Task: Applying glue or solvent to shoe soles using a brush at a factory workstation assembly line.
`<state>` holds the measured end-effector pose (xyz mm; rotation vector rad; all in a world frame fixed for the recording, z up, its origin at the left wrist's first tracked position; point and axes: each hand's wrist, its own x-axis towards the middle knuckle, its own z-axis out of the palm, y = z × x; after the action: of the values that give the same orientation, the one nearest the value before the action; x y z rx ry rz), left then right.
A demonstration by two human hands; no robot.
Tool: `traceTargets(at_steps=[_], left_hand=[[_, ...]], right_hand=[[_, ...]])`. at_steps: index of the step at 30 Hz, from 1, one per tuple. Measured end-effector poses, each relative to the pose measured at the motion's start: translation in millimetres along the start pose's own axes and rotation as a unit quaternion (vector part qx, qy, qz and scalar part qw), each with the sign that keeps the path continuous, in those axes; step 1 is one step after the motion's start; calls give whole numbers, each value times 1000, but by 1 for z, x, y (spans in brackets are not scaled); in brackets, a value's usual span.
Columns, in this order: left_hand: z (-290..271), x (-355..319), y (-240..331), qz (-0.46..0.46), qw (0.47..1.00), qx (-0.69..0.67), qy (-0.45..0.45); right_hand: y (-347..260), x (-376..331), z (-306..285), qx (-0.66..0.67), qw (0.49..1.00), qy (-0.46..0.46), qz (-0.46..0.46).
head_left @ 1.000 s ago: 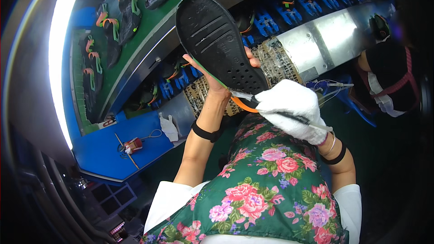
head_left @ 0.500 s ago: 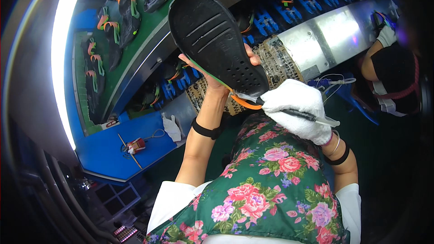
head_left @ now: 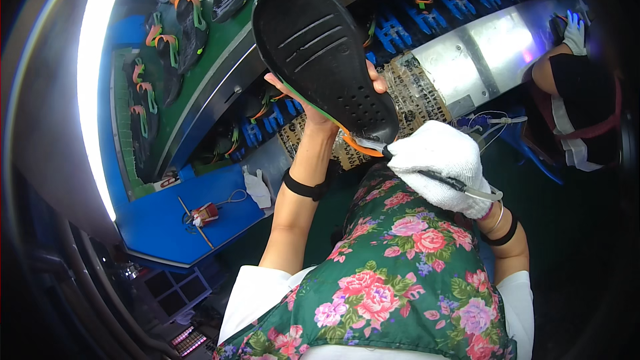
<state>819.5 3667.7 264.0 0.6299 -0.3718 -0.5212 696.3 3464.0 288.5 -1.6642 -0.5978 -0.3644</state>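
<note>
My bare left hand [head_left: 319,117] grips a black shoe sole [head_left: 323,60] from behind, its fingers wrapping the far edge. The sole is held up tilted, with its grooves and a patch of small holes facing me. An orange and green strap [head_left: 360,148] shows along its lower left edge. In a white knit glove, my right hand [head_left: 440,163] is closed on a slim brush [head_left: 371,145] with a dark handle and a clear tube at its rear end. The brush's pale tip touches the sole's narrow lower end, beside the orange strap.
A metal conveyor rail [head_left: 497,50] with blue clamps [head_left: 393,33] crosses behind the sole. Shoe parts with orange straps [head_left: 190,17] lie on a green belt [head_left: 250,33]. A red container [head_left: 205,213] stands on a blue table [head_left: 160,237]. A co-worker's gloved hand [head_left: 575,35] is at far right.
The sole has shifted slightly to the right and tilted a little. My right hand stays at its lower end with the brush. The co-worker's gloved hand has moved and its fingers are spread.
</note>
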Motion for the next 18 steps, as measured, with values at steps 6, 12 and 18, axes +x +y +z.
traceTargets(at_steps=[6, 12, 18], left_hand=[[-7, 2, -1, -21, 1000, -8, -3], [-12, 2, -7, -8, 1000, -1, -6], [-5, 4, -8, -9, 1000, -24, -5]], right_hand=[[-8, -2, 6, -34, 999, 16, -29], [-11, -2, 4, -20, 998, 53, 2], [-12, -6, 8, 2, 998, 47, 36]])
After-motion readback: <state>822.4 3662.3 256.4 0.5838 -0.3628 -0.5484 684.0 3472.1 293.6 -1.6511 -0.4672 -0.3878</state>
